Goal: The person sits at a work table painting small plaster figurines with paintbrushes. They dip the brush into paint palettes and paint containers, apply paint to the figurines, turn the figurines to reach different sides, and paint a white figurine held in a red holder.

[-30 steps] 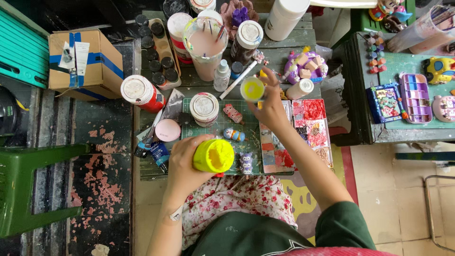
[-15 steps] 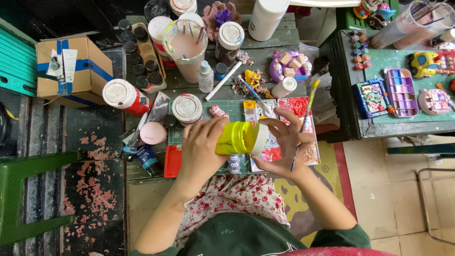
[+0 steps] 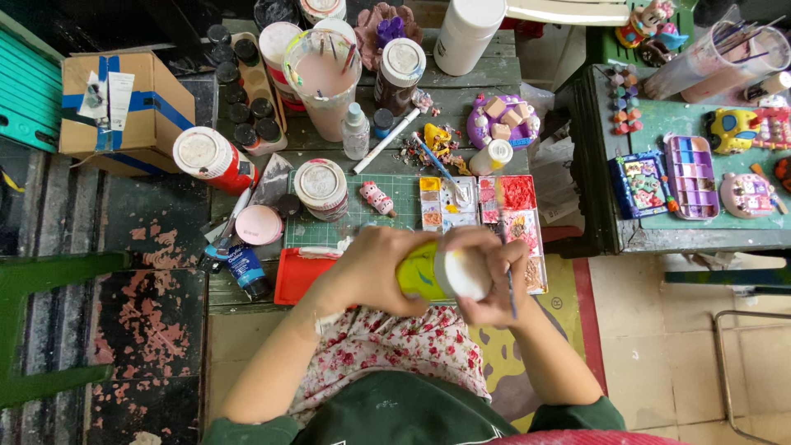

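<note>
Both hands clamp one yellow-green paint bottle, held sideways over the lap, just in front of the table edge. Left hand wraps the body; right hand closes round the white cap w/ a thin brush pinched between its fingers. Looks like the cap is being twisted, open or shut can't tell. Next move needs bottle kept steady, brush tip clear of the floral apron.

Packages: brown cardboard box w/ blue tape and white labels, far left; red jar w/ white lid beside it; small blue tube at table front; tall white bottle at back; paint palette near centre.
</note>
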